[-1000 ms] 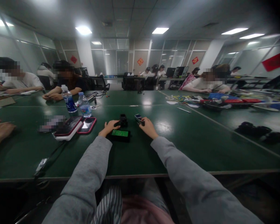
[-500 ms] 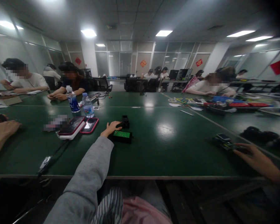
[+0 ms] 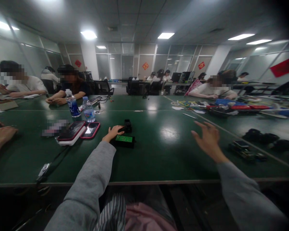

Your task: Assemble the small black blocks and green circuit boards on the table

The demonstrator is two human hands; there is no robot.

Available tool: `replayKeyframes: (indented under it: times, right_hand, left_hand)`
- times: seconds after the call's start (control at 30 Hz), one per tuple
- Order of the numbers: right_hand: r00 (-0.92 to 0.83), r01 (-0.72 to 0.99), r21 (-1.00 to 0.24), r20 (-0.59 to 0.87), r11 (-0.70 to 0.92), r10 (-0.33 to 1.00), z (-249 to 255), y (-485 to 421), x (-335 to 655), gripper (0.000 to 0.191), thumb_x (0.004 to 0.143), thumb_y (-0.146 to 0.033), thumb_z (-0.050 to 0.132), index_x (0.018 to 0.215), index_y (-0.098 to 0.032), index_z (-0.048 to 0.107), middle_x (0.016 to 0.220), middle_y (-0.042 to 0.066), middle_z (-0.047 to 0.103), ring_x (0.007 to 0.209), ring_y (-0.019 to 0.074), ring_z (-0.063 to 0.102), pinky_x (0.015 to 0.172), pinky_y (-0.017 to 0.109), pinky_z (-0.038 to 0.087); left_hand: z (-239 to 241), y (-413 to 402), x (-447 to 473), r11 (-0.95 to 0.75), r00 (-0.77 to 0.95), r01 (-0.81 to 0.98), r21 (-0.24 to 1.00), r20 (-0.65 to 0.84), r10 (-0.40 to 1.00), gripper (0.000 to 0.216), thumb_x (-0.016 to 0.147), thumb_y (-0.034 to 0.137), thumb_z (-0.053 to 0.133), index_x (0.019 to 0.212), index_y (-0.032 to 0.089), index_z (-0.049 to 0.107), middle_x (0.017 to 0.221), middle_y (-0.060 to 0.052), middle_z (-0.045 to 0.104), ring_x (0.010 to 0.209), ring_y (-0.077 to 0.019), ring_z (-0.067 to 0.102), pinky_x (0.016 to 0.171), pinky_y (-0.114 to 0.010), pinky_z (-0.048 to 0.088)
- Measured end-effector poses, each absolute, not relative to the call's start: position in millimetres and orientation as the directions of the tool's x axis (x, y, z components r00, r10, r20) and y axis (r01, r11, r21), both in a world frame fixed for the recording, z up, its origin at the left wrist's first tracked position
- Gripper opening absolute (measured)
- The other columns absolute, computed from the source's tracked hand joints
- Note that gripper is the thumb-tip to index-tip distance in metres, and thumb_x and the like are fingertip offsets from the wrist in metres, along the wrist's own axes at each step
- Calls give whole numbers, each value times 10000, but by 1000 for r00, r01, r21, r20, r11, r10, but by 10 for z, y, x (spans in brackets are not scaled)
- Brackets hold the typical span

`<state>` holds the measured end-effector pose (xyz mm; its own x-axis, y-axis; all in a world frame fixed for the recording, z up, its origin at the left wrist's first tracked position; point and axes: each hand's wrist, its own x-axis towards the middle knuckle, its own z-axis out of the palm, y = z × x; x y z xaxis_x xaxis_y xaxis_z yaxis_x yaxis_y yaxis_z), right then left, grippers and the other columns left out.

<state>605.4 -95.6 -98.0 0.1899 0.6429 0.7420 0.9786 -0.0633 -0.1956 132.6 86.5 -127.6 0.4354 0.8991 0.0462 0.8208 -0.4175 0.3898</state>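
Observation:
My left hand (image 3: 112, 132) reaches over the table with its fingers closed at the side of a small black device (image 3: 127, 125). A dark part shows between the fingertips; the exact grip is hard to see. Just in front of that hand lies a black box with a green circuit board (image 3: 124, 139) facing up. My right hand (image 3: 208, 138) is raised over the table to the right, fingers spread, holding nothing. Right of it, a pile of circuit boards with a dark square part (image 3: 245, 150) rests on the table.
On the left stand two bottles, one blue-labelled (image 3: 73, 105) and one clear (image 3: 89, 110), behind phones (image 3: 90, 130). Another person's hand (image 3: 3, 136) is at the left edge. Cables and tools (image 3: 221, 109) clutter the far right, near dark rounded objects (image 3: 267, 138).
My right hand has let go of the circuit boards on the right and moved left and up, opening its fingers. My left hand stays at the black device. The view has shifted slightly.

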Motion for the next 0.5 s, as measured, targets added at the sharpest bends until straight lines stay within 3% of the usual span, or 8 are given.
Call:
replayKeyframes:
  times: [0.13,0.27,0.37,0.5]
  right_hand:
    - [-126,926,-209,614,315,779,-995,-165,4693,491,962,-505,344,1411,-319,403,1432,96,340,1319,298,331,1042,542,347]
    - [-342,815,-307,428,491,836,-1142,369,3765,467,944,-542,399,1391,-410,406,1502,46,250,1352,327,279,1038,593,330]
    - [-364,765,-381,410,519,837,-1273,583,3538,442,902,-536,502,1315,-378,487,1452,58,300,1295,309,368,1027,574,361]
    - [-236,743,-446,524,499,818,-1407,647,3638,453,805,-344,651,1225,-253,509,1299,89,397,1086,217,533,947,415,476]
  left_hand:
    - [-1269,856,1322,-437,453,809,393,56,890,483,929,494,442,1403,403,413,1504,6,396,1407,-293,268,1111,-636,83]
    - [-1272,857,1320,-455,460,804,384,85,884,454,933,459,451,1386,427,434,1485,6,422,1392,-289,292,1107,-636,93]
    - [-1273,867,1319,-450,459,804,387,77,885,449,928,445,465,1376,441,443,1481,6,428,1388,-297,295,1099,-644,99]
    - [-1276,871,1308,-481,493,772,415,86,866,451,930,490,437,1376,422,450,1496,3,406,1396,-299,275,1089,-667,78]
